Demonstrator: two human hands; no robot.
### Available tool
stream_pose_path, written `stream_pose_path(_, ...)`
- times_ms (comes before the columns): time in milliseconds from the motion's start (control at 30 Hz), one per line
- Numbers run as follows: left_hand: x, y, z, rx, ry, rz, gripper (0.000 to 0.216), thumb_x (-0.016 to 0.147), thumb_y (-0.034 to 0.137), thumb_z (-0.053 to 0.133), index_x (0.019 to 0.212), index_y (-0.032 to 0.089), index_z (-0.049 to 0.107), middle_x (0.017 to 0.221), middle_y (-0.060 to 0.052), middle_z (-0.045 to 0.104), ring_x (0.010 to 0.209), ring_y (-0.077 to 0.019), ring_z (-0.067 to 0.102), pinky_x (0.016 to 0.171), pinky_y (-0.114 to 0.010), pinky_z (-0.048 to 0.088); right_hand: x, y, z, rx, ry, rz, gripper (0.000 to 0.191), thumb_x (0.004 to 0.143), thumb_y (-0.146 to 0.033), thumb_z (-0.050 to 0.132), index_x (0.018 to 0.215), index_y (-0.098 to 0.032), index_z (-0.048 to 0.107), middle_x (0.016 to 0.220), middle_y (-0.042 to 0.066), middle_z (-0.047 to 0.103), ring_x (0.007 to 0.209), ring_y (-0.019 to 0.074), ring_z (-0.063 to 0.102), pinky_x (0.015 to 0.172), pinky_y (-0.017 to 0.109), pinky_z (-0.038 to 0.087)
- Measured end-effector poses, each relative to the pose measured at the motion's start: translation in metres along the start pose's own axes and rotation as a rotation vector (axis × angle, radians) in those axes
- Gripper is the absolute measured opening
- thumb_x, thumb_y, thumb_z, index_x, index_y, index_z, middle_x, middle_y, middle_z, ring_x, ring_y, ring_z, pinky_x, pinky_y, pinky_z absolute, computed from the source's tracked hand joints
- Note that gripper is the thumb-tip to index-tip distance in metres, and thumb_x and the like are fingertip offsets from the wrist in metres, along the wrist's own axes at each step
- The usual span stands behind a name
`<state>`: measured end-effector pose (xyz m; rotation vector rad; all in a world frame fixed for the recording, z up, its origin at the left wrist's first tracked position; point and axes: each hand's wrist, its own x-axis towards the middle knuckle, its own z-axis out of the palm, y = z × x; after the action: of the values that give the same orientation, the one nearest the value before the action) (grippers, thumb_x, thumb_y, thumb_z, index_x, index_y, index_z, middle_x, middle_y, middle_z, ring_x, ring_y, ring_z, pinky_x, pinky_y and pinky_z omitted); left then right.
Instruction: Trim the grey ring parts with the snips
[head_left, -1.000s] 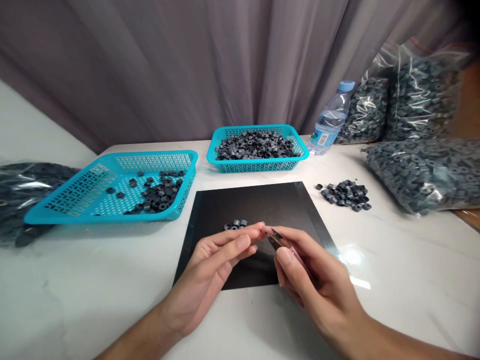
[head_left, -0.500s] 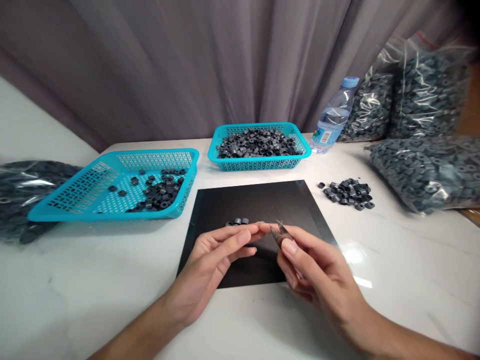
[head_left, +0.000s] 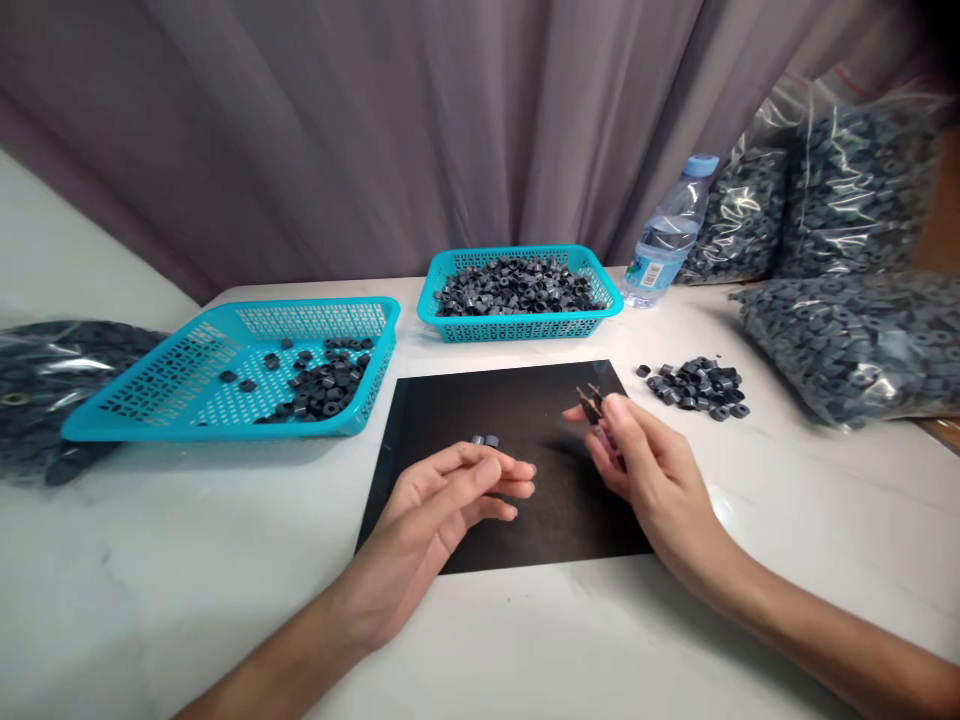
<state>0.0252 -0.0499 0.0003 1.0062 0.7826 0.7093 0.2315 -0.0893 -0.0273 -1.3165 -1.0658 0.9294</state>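
My right hand (head_left: 660, 470) grips thread snips (head_left: 592, 402) over the right part of a black mat (head_left: 570, 500). Their two pointed blades stick out beyond my thumb, a little apart. Over the left-middle of the mat hovers my left hand (head_left: 442, 510), its fingers stretched and loosely curved, with some gaps between them. Nothing shows in it, though its palm is partly hidden. Just behind the left fingers lie a few small dark grey ring-shaped parts (head_left: 491, 441) on the mat, partly covered by that hand.
A full turquoise basket (head_left: 525, 328) of grey parts stands behind the mat. Another turquoise basket (head_left: 150, 432), partly filled, is at left. Right of the mat lies a loose pile of parts (head_left: 697, 385). A water bottle (head_left: 664, 240) and bulging plastic bags (head_left: 855, 340) stand farther right.
My right hand has moved right and away from me with the snips, parting from the left hand's fingertips. My left hand has hardly moved; its fingers have opened slightly.
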Motion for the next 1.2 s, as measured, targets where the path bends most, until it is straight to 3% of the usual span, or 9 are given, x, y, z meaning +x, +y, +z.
stream_pose_path(100,0.001,0.003,-0.005,0.101,0.049,0.087,0.021,0.077,0.029,0.089,0.078,0.019,0.070,0.078,0.001,0.070,0.072,-0.0104,0.063,0.069,-0.017,0.051,0.022,0.014,-0.013,-0.252,0.061,-0.113,0.055,0.103,-0.063,0.041,0.089,-0.018,0.070,0.071,0.001,0.053,0.066,0.0157,0.050,0.059,0.028,0.037)
stream_pose_path(200,0.004,0.010,-0.015,0.217,0.190,0.194,0.025,0.079,0.034,0.086,0.073,0.018,0.068,0.071,0.001,0.068,0.063,-0.0104,0.058,0.061,-0.019,0.047,0.033,0.022,-0.021,-0.432,0.032,-0.128,0.053,0.102,-0.062,0.043,0.095,-0.019,0.074,0.078,0.004,0.063,0.074,0.0194,0.058,0.066,0.030,0.041)
stream_pose_path(300,0.009,0.016,-0.026,0.360,0.332,0.335,0.027,0.090,0.042,0.075,0.076,0.019,0.072,0.075,-0.003,0.073,0.066,-0.0151,0.061,0.063,-0.025,0.048,0.032,0.023,-0.021,-0.527,-0.068,-0.173,0.046,0.103,-0.058,0.046,0.104,-0.022,0.075,0.089,0.005,0.070,0.079,0.0211,0.062,0.069,0.031,0.044)
stream_pose_path(400,0.012,0.016,-0.033,0.698,0.401,0.488,0.028,0.096,0.041,0.066,0.078,0.021,0.073,0.083,-0.003,0.074,0.080,-0.0203,0.065,0.078,-0.031,0.049,0.028,0.022,-0.017,-0.603,-0.107,-0.243,0.041,0.103,-0.055,0.047,0.107,-0.023,0.074,0.096,0.006,0.072,0.079,0.0212,0.065,0.068,0.032,0.045)
stream_pose_path(500,0.015,0.011,-0.038,1.010,0.374,0.550,0.016,0.090,0.038,0.074,0.095,0.024,0.071,0.098,-0.002,0.072,0.095,-0.0231,0.063,0.089,-0.033,0.047,0.026,0.022,-0.014,-0.671,-0.122,-0.282,0.040,0.104,-0.053,0.048,0.108,-0.022,0.074,0.094,0.007,0.071,0.077,0.0209,0.065,0.066,0.032,0.046)
stream_pose_path(667,0.019,0.006,-0.050,1.259,0.222,0.479,0.036,0.084,0.044,0.080,0.112,0.026,0.066,0.113,-0.004,0.068,0.110,-0.0270,0.059,0.098,-0.038,0.044,0.024,0.023,-0.011,-0.747,-0.150,-0.320,0.033,0.105,-0.046,0.049,0.114,-0.023,0.071,0.102,0.007,0.071,0.086,0.0212,0.069,0.070,0.032,0.050)
stream_pose_path(900,0.023,0.020,-0.071,1.292,0.088,0.494,0.017,0.087,0.043,0.077,0.089,0.026,0.074,0.107,-0.003,0.073,0.110,-0.0269,0.060,0.104,-0.041,0.040,0.022,0.023,-0.008,-0.795,-0.147,-0.378,0.031,0.107,-0.041,0.044,0.114,-0.020,0.066,0.104,0.009,0.070,0.089,0.0232,0.071,0.073,0.034,0.052)
stream_pose_path(1067,0.017,0.027,-0.062,1.172,0.186,0.580,0.010,0.091,0.035,0.073,0.095,0.026,0.075,0.102,-0.003,0.076,0.105,-0.0252,0.065,0.102,-0.039,0.045,0.023,0.024,-0.008,-0.813,-0.145,-0.376,0.032,0.107,-0.042,0.043,0.113,-0.021,0.066,0.100,0.008,0.070,0.087,0.0235,0.071,0.069,0.033,0.051)
stream_pose_path(1200,0.008,0.025,-0.045,1.035,0.263,0.585,0.010,0.089,0.031,0.075,0.097,0.025,0.076,0.098,-0.003,0.078,0.090,-0.0226,0.070,0.090,-0.033,0.052,0.023,0.026,-0.009,-0.808,-0.152,-0.413,0.033,0.108,-0.042,0.041,0.113,-0.021,0.066,0.101,0.009,0.071,0.087,0.0230,0.071,0.070,0.033,0.052)
